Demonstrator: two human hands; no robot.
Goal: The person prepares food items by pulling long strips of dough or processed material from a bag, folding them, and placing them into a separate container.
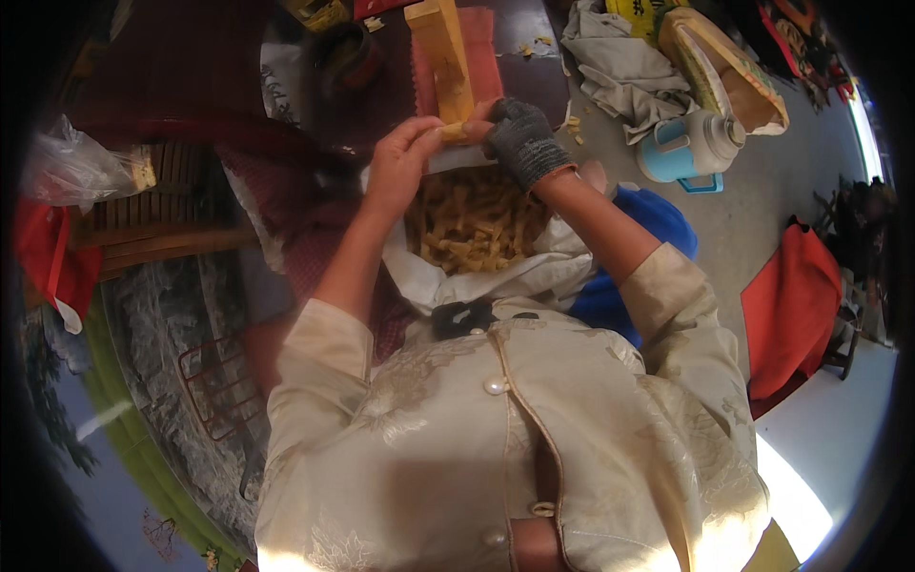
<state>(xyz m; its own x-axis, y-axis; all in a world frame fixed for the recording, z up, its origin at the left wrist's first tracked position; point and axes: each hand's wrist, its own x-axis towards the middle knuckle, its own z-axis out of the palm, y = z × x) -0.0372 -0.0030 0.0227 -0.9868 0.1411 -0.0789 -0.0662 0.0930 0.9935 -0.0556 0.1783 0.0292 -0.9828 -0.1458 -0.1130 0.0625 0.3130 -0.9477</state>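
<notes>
Between my two hands is a small yellowish piece [452,131], close to the near end of an upright wooden block [447,64]. My bare left hand [406,154] pinches its left end with thumb and fingertips. My right hand [520,137], in a grey fingerless knitted glove, grips the right end. The wooden block rises from a red cloth [485,50] on a dark red table [525,93]. Below my hands, a white sack [422,275] stands open, holding many yellowish-brown pieces [475,229] of similar colour. What the pieces are cannot be told.
A dark cup-like container [350,57] stands on the table to the left. At right are a blue and white thermos jug [686,150], a grey cloth [622,64] and an open paper-like bag [736,79]. A slatted wooden seat [171,193] is at left. Blue fabric [654,222] lies beside the sack.
</notes>
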